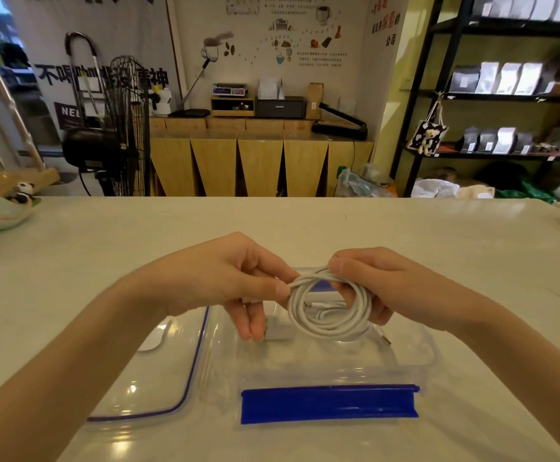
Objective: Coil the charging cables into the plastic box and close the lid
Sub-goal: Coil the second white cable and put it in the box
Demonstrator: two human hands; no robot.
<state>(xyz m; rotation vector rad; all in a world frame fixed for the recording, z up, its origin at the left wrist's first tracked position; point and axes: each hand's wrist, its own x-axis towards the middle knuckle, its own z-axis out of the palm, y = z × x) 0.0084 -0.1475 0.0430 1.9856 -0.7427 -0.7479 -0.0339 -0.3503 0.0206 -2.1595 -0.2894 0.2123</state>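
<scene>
Blue latch flap (330, 404) nearest, hinged along the near wall of the clear plastic box (415, 356), open and lying flat. To its left, clear lid (158, 371) with blue seal line, off the box, resting on the white table (438, 235). Above the box opening, white charging cable (330, 305) wound into a round coil of several loops, held in the air, not yet inside; metal plug end (386, 340) hanging at lower right. Left hand (225, 281) closed, thumb and forefinger pinching the coil's left edge; right hand (375, 288) closed, thumb over the top, fingers threaded through the loops. Something white and small below the left fingers, too unclear to name. Best handled, probably, by keeping the loops pinched together, lowering flat into the box, tucking in the plug, letting go only once settled, lest the coil spring apart. Nothing blocking the opening. Far left, panda ornament (22, 191); beyond the table, standing fan (128, 128), wooden counter (258, 161), black shelves (505, 95) of pouches.
</scene>
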